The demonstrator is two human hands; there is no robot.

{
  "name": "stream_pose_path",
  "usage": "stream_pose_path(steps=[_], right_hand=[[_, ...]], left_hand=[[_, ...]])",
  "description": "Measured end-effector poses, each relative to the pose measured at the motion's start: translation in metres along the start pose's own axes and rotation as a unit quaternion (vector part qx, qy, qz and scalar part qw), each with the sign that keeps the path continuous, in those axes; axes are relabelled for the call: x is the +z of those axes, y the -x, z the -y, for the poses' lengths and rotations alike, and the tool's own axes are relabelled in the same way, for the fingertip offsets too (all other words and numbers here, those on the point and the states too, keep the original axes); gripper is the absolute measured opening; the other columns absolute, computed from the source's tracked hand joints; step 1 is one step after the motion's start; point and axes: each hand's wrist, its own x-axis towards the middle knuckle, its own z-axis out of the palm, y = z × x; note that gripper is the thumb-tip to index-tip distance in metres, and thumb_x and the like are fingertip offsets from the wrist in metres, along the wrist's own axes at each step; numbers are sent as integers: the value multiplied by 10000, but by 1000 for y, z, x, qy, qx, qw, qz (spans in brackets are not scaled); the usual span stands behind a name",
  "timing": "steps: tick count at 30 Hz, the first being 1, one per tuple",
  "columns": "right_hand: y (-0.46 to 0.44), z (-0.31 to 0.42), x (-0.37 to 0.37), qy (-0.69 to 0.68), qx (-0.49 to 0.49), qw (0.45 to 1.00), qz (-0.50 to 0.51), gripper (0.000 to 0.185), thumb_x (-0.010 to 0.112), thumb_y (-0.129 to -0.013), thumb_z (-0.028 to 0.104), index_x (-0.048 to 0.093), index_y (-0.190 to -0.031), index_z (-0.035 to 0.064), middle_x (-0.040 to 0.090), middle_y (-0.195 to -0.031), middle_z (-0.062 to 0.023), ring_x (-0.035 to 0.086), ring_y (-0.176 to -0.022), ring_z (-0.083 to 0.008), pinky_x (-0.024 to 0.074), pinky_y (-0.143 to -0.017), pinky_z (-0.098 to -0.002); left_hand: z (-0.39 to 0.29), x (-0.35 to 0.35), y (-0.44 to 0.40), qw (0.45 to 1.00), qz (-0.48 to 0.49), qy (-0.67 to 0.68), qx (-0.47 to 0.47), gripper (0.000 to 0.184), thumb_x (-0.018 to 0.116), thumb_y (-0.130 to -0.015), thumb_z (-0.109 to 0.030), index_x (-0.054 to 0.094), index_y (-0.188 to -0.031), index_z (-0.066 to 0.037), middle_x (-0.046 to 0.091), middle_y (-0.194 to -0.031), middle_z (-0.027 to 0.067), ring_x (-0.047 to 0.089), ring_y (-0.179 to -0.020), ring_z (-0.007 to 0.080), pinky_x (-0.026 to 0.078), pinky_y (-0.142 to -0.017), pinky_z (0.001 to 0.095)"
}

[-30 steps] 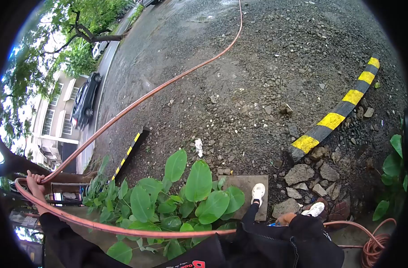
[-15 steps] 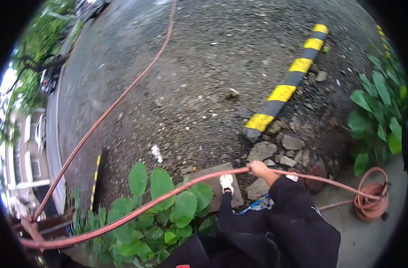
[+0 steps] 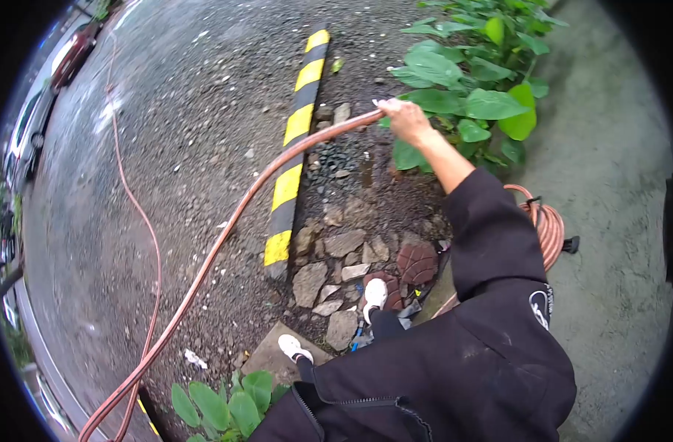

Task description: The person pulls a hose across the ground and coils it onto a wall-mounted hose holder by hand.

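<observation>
In the upper middle, my right hand (image 3: 405, 122) is closed around the orange-red hose (image 3: 237, 214), with the arm stretched forward past the stones. From that hand the hose curves down to the lower left, where it meets a thinner-looking length running up the gravel. A coil of the same hose (image 3: 548, 234) lies on the concrete to the right, partly behind my right sleeve. My left hand is out of the frame.
A yellow-and-black kerb bar (image 3: 293, 158) lies on the gravel. Broken stones (image 3: 344, 243) lie near my feet, beside a flat slab (image 3: 266, 355). Leafy plants (image 3: 491, 103) grow at the top right and others (image 3: 229, 405) at the bottom. Cars (image 3: 33, 132) stand at the far left.
The view has turned right. My right hand, low by my body at first, has taken hold of the hose and moved forward with it. My left hand has left the view.
</observation>
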Motion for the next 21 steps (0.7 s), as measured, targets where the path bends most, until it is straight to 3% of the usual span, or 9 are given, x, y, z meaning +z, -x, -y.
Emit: stream_pose_path(steps=[2, 6, 8, 13, 14, 16, 19, 20, 21], right_hand=[[19, -64, -39, 44, 65, 997, 22, 173, 383, -771, 46, 486, -903, 88, 569, -749, -140, 587, -718, -312, 476, -632, -423], [85, -174, -103, -4, 198, 979, 38, 132, 528, -748, 99, 483, -860, 45, 568, -702, -204, 566, -704, -372, 444, -609, -446], [133, -227, -113, -11, 254, 967, 9, 141, 546, -740, 115, 497, -863, 65, 565, -686, -203, 562, -676, -372, 438, -591, -442], [244, -302, -140, 7, 368, 930, -9, 208, 587, -703, 57, 507, -895, 68, 574, -701, -164, 568, -713, -354, 443, -609, -420], [264, -313, -142, 17, 394, 919, 3, 205, 587, -704, 56, 509, -893, 68, 578, -723, -164, 568, -735, -353, 445, -621, -420], [303, -335, -142, 24, 424, 905, 12, 202, 588, -705, 55, 511, -891, 69, 582, -744, -164, 567, -757, -352, 447, -632, -421], [355, -361, -141, 102, 479, 871, 42, 175, 554, -716, 43, 517, -885, 67, 582, -787, -173, 563, -786, -360, 447, -654, -433], [369, -363, -142, 125, 517, 845, 63, 169, 536, -721, 40, 519, -887, 65, 580, -802, -178, 561, -796, -365, 445, -662, -440], [379, -364, -143, 149, 553, 816, 86, 166, 518, -727, 36, 522, -890, 63, 578, -817, -183, 559, -805, -370, 443, -669, -446]], left_hand=[[-24, 33, 36, 1000, 22, -6, 11, 483, 394, -857, -429, 388, -503, -101, 359, -417, 2, 360, -361, 134, 322, -385, 294], [-67, 116, 114, 991, 109, -9, 72, 493, 395, -851, -444, 388, -499, -99, 377, -421, 7, 384, -366, 137, 326, -386, 293], [-86, 156, 167, 967, 114, -7, 230, 487, 441, -822, -419, 425, -515, -41, 412, -441, 36, 434, -401, 144, 335, -359, 295], [-128, 255, 293, 872, 177, -15, 455, 456, 459, -837, -308, 482, -583, 69, 377, -458, 30, 380, -447, 102, 316, -400, 333], [-138, 266, 319, 868, 258, -72, 419, 245, 440, -841, -201, 512, -832, 34, 469, -763, 89, 453, -728, 138, 342, -636, 290], [-179, 260, 401, 836, 364, -109, 396, 261, 428, -840, -69, 555, -1054, 8, 569, -1050, 152, 534, -992, 169, 373, -870, 253], [-229, 215, 539, 777, 477, -52, 406, 202, 460, -836, -45, 597, -949, 51, 626, -893, 142, 570, -816, 140, 431, -741, 269], [-232, 207, 566, 736, 491, -9, 465, 200, 478, -845, -73, 614, -879, 70, 624, -708, 82, 524, -628, 104, 429, -588, 261], [-236, 197, 599, 747, 503, 21, 434, 236, 503, -849, -116, 619, -788, 81, 540, -541, 38, 443, -520, 78, 381, -483, 269]])
